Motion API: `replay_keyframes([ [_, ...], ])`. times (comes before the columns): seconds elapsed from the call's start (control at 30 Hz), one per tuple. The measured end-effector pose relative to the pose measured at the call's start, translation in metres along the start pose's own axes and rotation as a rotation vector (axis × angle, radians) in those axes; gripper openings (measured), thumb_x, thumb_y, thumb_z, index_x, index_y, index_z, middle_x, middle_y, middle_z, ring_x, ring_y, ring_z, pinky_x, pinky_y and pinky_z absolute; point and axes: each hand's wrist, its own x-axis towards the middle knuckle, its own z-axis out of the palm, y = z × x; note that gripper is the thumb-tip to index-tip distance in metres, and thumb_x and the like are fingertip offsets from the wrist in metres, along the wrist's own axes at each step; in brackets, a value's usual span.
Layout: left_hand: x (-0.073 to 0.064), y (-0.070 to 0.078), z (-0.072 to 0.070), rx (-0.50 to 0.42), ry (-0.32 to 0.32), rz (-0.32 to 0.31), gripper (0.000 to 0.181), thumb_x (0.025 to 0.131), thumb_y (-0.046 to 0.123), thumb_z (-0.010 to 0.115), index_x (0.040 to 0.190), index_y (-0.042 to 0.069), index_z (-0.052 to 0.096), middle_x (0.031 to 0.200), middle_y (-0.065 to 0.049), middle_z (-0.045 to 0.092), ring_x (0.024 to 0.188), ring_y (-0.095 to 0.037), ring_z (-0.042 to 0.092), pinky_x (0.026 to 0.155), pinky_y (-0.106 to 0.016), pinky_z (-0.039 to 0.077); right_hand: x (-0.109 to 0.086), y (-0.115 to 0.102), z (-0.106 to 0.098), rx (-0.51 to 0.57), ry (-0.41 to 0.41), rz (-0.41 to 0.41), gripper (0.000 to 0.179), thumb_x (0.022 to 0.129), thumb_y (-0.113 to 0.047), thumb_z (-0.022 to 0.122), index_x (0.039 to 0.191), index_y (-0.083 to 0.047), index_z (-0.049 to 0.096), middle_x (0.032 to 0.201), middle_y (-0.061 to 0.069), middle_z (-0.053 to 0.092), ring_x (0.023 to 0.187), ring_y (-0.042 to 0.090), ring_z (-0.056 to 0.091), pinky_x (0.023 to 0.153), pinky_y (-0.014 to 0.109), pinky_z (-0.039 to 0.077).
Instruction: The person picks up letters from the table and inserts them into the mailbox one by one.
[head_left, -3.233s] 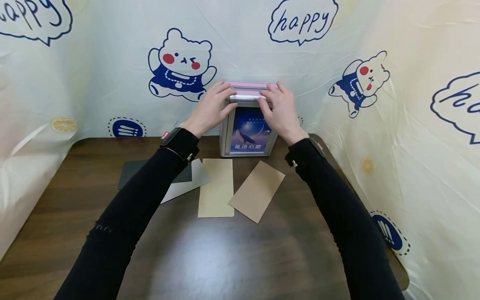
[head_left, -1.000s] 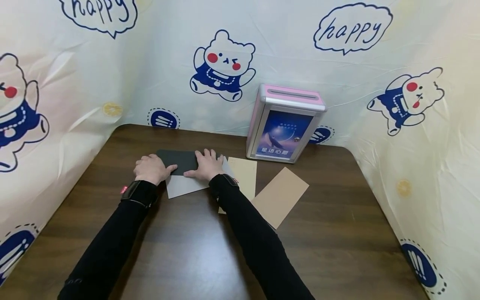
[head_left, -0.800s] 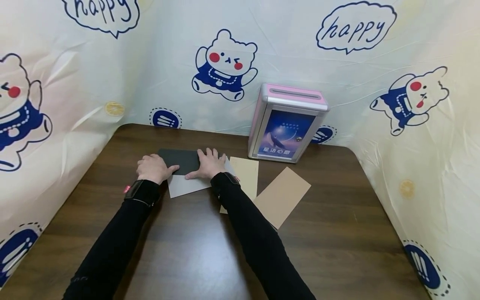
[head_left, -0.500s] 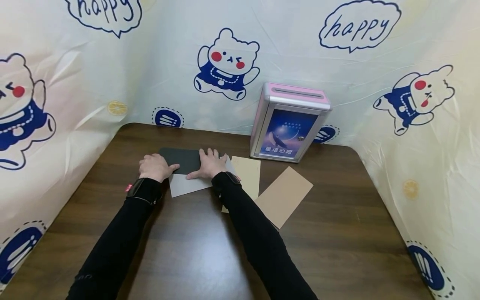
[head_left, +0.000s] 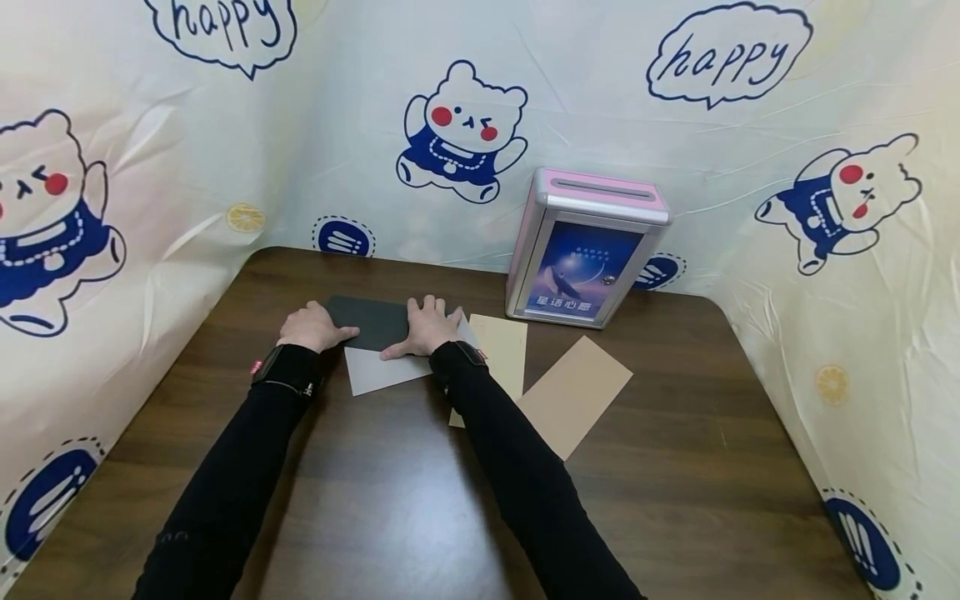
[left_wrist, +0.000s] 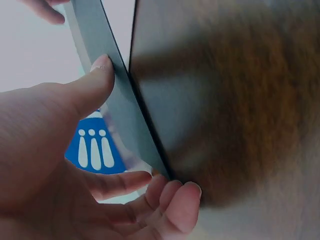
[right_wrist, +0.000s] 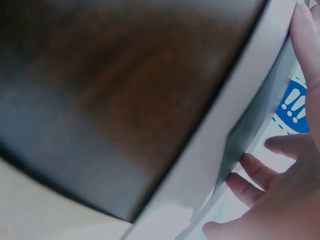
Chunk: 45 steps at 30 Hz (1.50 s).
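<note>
A dark grey paper rectangle (head_left: pixel 375 323) lies on the table, partly over a white sheet (head_left: pixel 378 372). At its left end rests my left hand (head_left: pixel 310 327); in the left wrist view the thumb (left_wrist: pixel 102 70) touches the dark paper's top and the fingertips sit at its edge. My right hand (head_left: pixel 429 325) spreads over the right end, its thumb reaching the white sheet and its fingertips (right_wrist: pixel 245 159) touching the dark paper. The white sheet's right part is mostly hidden under that hand. A cream sheet (head_left: pixel 504 350) lies right of it, partly behind the right sleeve.
A tan sheet (head_left: pixel 576 396) lies at the right, beside the cream one. Behind it stands a pink and silver box (head_left: pixel 588 250) with a slot on top and a blue picture front. A printed cloth (head_left: pixel 600 100) hangs around the wooden table (head_left: pixel 712 467).
Both hands have left the top of the box and come down onto the dark paper. The head view has turned left. Over the last second the hands barely move.
</note>
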Motion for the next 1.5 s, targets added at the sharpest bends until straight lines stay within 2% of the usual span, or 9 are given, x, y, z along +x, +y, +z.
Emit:
replay_keyframes([
  [0.37, 0.001, 0.003, -0.003, -0.037, -0.064, 0.021, 0.1, 0.093, 0.05, 0.065, 0.147, -0.026, 0.026, 0.144, -0.053, 0.036, 0.13, -0.063, 0.042, 0.109, -0.075, 0.041, -0.002, 0.002, -0.002, -0.03, -0.017, 0.074, 0.128, 0.057, -0.081, 0.076, 0.158, -0.014, 0.037, 0.161, 0.016, 0.035, 0.147, 0.034, 0.027, 0.123, 0.071, 0.021],
  [0.63, 0.005, 0.003, -0.007, -0.1, -0.049, 0.085, 0.101, 0.095, 0.048, 0.063, 0.149, -0.025, 0.018, 0.145, -0.053, 0.033, 0.131, -0.065, 0.039, 0.109, -0.076, 0.039, 0.0, 0.008, -0.007, 0.001, 0.038, 0.114, 0.127, 0.06, -0.077, 0.078, 0.157, -0.011, 0.03, 0.156, 0.015, 0.041, 0.146, 0.035, 0.031, 0.125, 0.069, 0.018],
  [0.73, 0.008, 0.001, -0.008, -0.166, -0.024, 0.14, 0.097, 0.097, 0.046, 0.062, 0.15, -0.023, 0.018, 0.133, -0.051, 0.05, 0.122, -0.06, 0.053, 0.106, -0.073, 0.044, -0.005, 0.009, -0.014, 0.032, 0.046, 0.142, 0.122, 0.063, -0.075, 0.078, 0.156, -0.012, 0.029, 0.154, 0.015, 0.046, 0.146, 0.036, 0.034, 0.123, 0.07, 0.018],
  [0.8, 0.01, 0.0, -0.01, -0.229, -0.009, 0.182, 0.091, 0.099, 0.043, 0.061, 0.149, -0.021, 0.021, 0.115, -0.044, 0.065, 0.106, -0.051, 0.067, 0.103, -0.07, 0.047, -0.009, 0.01, -0.019, 0.051, 0.057, 0.159, 0.119, 0.065, -0.073, 0.078, 0.155, -0.013, 0.029, 0.152, 0.015, 0.05, 0.143, 0.037, 0.038, 0.122, 0.07, 0.021],
  [0.9, 0.01, -0.001, -0.012, -0.345, 0.004, 0.236, 0.073, 0.1, 0.037, 0.062, 0.141, -0.016, 0.032, 0.097, -0.035, 0.075, 0.083, -0.037, 0.077, 0.1, -0.066, 0.05, -0.013, 0.016, -0.025, 0.087, 0.083, 0.155, 0.113, 0.068, -0.071, 0.077, 0.153, -0.013, 0.031, 0.147, 0.015, 0.055, 0.135, 0.037, 0.045, 0.116, 0.068, 0.03],
  [1.1, 0.003, 0.008, -0.022, -0.503, 0.049, 0.331, 0.051, 0.1, 0.031, 0.064, 0.124, -0.008, 0.041, 0.117, -0.039, 0.069, 0.088, -0.035, 0.078, 0.095, -0.054, 0.052, -0.03, 0.032, -0.042, 0.195, 0.121, 0.115, 0.089, 0.083, -0.063, 0.071, 0.148, -0.009, 0.043, 0.141, 0.018, 0.06, 0.13, 0.037, 0.053, 0.113, 0.067, 0.034],
  [1.23, -0.004, 0.02, -0.029, -0.535, 0.103, 0.409, 0.049, 0.099, 0.034, 0.064, 0.125, -0.005, 0.048, 0.122, -0.033, 0.067, 0.088, -0.034, 0.078, 0.075, -0.039, 0.039, -0.045, 0.046, -0.057, 0.262, 0.144, 0.106, 0.073, 0.094, -0.056, 0.062, 0.149, -0.009, 0.05, 0.146, 0.016, 0.059, 0.135, 0.033, 0.053, 0.115, 0.069, 0.032],
  [1.37, -0.014, 0.032, -0.033, -0.545, 0.168, 0.495, 0.042, 0.099, 0.038, 0.064, 0.119, 0.001, 0.059, 0.115, -0.028, 0.07, 0.084, -0.023, 0.08, 0.054, -0.031, 0.028, -0.06, 0.061, -0.071, 0.302, 0.2, 0.046, 0.049, 0.101, -0.048, 0.057, 0.127, -0.008, 0.067, 0.133, 0.014, 0.067, 0.126, 0.031, 0.058, 0.112, 0.07, 0.034],
  [1.5, -0.026, 0.044, -0.035, -0.585, 0.219, 0.601, 0.036, 0.099, 0.037, 0.064, 0.112, 0.003, 0.069, 0.112, -0.023, 0.077, 0.081, -0.003, 0.077, 0.05, -0.018, 0.032, -0.078, 0.078, -0.081, 0.325, 0.268, -0.017, 0.038, 0.103, -0.043, 0.055, 0.111, -0.011, 0.074, 0.12, 0.012, 0.071, 0.118, 0.031, 0.061, 0.108, 0.071, 0.034],
])
